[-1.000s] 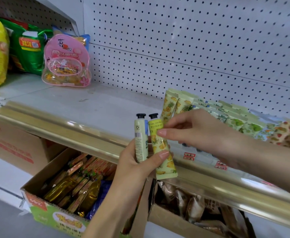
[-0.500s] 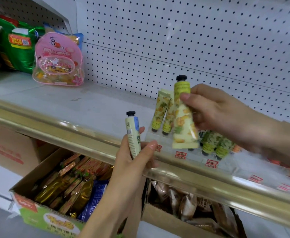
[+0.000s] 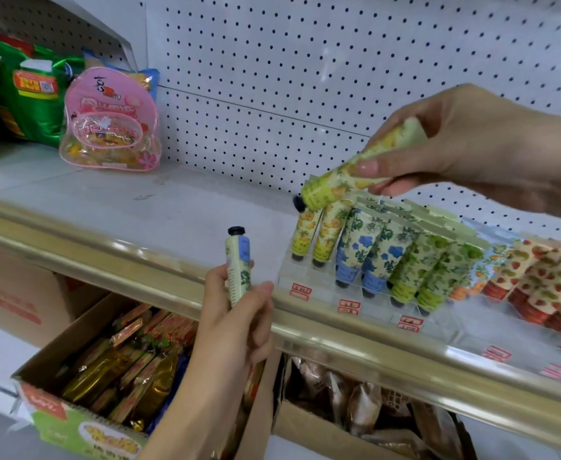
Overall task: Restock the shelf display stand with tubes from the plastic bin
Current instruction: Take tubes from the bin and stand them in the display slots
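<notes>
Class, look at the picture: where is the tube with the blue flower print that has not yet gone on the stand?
In the head view, left of centre: the left hand holds the blue tube upright, cap up, just left of the stand.

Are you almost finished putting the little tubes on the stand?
Partly. The clear plastic display stand already holds rows of flowery and fruity tubes. In hand: the right hand tips a yellow pineapple-print tube, cap down, over the matching left-end row. Left: the left hand holds a blue-flower tube not yet placed. The bin is out of view, so I can't tell how many remain.
</notes>
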Motion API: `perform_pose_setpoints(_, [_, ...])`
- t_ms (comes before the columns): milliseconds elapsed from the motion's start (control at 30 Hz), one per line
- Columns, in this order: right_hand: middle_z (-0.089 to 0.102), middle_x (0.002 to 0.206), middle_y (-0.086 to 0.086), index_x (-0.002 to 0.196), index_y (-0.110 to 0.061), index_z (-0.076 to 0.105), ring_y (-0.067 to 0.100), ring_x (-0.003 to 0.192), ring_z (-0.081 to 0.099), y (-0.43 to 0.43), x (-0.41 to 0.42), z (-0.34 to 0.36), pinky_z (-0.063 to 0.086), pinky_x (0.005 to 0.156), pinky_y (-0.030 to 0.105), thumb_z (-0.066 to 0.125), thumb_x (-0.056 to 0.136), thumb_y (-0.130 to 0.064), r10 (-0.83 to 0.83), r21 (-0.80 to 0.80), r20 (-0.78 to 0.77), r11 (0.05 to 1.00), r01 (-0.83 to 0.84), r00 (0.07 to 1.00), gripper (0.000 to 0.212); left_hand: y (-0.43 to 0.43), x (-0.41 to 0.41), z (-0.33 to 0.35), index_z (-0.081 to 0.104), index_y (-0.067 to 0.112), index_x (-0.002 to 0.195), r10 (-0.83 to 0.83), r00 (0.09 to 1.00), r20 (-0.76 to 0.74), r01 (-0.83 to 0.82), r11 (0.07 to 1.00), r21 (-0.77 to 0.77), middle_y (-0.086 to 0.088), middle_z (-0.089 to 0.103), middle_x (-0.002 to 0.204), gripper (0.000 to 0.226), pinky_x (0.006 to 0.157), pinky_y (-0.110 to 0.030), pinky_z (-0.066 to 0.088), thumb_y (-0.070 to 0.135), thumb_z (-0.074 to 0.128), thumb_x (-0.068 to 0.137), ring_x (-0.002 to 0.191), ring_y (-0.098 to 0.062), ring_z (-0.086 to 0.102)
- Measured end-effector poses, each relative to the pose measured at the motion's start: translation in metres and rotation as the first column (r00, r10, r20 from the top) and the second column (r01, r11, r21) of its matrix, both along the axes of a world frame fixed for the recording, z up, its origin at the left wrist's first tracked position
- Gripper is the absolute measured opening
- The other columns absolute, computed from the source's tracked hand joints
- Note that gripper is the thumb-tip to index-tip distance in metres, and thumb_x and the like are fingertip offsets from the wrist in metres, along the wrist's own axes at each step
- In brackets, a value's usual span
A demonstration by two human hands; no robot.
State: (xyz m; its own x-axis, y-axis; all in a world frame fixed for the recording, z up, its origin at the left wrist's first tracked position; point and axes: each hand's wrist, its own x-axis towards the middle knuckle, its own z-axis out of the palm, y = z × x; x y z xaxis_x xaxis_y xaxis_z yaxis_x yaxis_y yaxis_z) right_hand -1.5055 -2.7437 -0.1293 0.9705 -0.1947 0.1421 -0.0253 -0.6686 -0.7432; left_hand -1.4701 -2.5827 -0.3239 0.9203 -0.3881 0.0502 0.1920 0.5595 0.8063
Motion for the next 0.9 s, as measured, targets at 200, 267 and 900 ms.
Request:
perform_pose_setpoints(200, [0.075,0.082,0.006,0.092,-0.003,0.07,0.015,0.076,0.073,-0.004,0.013,-0.001,0.056,0.073,0.017,0.073,0.075,-0.016,0.011,-0.144,-0.096,0.989,-0.025,0.995,0.022,-0.001,0.002,0.001,0.072,0.031,0.092,0.083,0.996,0.039,-0.086,0.994,0.073,0.002,0.047,0.065,0.023,0.045,-0.022,0.037,0.033,0.062,0.072,0.054,-0.008,0.044])
perform_pose_setpoints(267, [0.075,0.08,0.003,0.089,-0.004,0.068,0.01,0.074,0.073,-0.005,0.016,-0.004,0.055,0.074,0.014,0.07,0.081,-0.017,0.003,-0.257,-0.121,0.966,-0.034,0.993,0.016,-0.002,0.001,0.003,0.074,0.034,0.092,0.085,0.996,0.04,-0.087,0.994,0.066,0.001,0.043,0.065,0.023,0.043,-0.02,0.031,0.033,0.06,0.074,0.052,-0.007,0.038])
perform_pose_setpoints(900, [0.043,0.074,-0.007,0.101,-0.014,0.063,0.02,0.083,0.045,-0.005,0.041,-0.038,0.031,0.071,0.028,0.07,0.078,-0.043,-0.116,-0.82,-0.092,0.572,-0.01,0.989,0.038,-0.002,0.001,0.003,0.067,0.013,0.102,-0.018,0.999,-0.034,0.02,0.998,0.057,0.003,0.051,0.064,0.041,0.038,-0.017,0.029,0.039,0.061,0.071,0.048,-0.007,0.038])
